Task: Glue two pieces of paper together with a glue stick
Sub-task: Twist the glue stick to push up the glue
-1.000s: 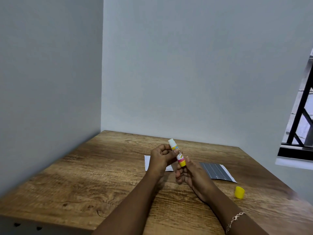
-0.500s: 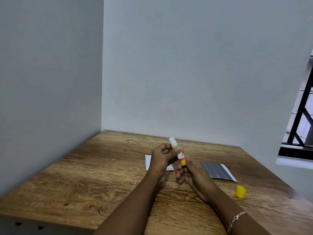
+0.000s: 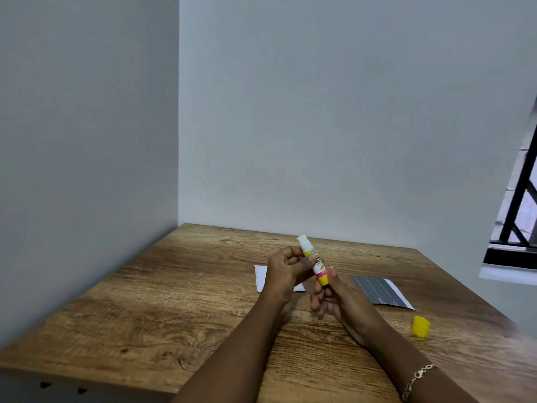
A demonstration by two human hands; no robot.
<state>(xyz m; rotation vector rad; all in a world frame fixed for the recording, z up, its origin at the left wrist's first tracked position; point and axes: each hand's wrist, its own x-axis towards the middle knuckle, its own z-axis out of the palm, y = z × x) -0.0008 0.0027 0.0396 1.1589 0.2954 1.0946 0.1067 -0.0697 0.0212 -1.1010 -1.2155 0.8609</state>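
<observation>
Two hands hold the uncapped glue stick (image 3: 315,264) above the table (image 3: 174,301) in the head view. My left hand (image 3: 286,270) curls its fingers around the upper barrel. My right hand (image 3: 334,298) pinches the yellow base. The stick is tilted, with its white tip up and to the left. Grip and tilt match one second ago. White paper (image 3: 260,276) lies behind my left hand, dark lined paper (image 3: 374,289) behind my right. The yellow cap (image 3: 420,326) lies on the table, well apart to the right.

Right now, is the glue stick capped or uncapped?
Uncapped. The glue stick shows a bare white tip; the left hand and right hand hold it, and the yellow cap lies apart on the table.
</observation>
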